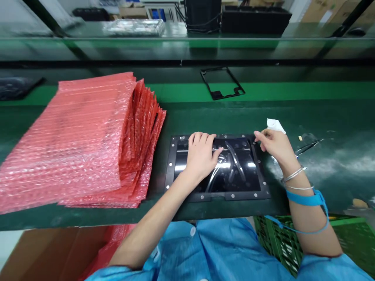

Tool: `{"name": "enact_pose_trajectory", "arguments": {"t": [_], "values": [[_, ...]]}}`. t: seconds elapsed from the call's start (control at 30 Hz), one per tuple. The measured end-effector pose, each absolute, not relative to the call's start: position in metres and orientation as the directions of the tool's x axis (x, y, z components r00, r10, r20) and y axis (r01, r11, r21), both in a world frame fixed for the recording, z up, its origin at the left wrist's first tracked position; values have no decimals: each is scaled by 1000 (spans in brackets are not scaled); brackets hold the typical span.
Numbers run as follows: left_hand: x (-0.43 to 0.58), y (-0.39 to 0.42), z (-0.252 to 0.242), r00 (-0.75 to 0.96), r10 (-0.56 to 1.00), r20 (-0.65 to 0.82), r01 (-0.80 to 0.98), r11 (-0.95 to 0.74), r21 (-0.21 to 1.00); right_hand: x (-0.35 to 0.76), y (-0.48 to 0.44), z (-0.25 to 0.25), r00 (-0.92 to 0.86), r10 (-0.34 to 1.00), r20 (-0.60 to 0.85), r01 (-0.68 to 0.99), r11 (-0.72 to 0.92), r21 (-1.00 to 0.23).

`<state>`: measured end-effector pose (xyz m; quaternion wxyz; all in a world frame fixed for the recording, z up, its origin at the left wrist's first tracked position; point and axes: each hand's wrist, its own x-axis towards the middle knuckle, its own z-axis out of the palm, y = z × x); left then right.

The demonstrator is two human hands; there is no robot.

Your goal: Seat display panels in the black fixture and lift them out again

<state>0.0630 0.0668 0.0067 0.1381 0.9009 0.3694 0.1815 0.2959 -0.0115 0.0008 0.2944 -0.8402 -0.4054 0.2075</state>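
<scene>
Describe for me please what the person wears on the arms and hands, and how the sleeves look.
The left hand and right hand wear no gloves. On the right wrist are thin silver bangles and a blue wrist strap with a thin blue cord. The blue smock has a white snap button, and its sleeves leave the forearms bare.

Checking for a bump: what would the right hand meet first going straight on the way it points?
The right hand would probably meet the left hand first, travelling over the black frame; depth is unclear.

A green workbench (234, 117) (glass shelf (187, 45) above) runs crosswise.
</scene>
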Motion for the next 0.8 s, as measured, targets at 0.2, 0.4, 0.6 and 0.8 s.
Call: {"name": "enact_pose_trajectory", "arguments": {"t": [0.2,0.4,0.6,0.8], "values": [[33,58,37,521,689,504,379,-716,586,261,-22,4,562,822,-98,201,-250,-947],[-7,62,29,15,922,387,68,-387,920,238,-35,18,642,750,-160,-161,-72,-984],[-5,64,23,40,999,-3,-238,12,971,239,-37,25,695,693,-190,-145,-123,-982],[1,61,30,7,999,45,-269,-42,962,239,-44,30,701,689,-184,-109,-152,-982]]}}
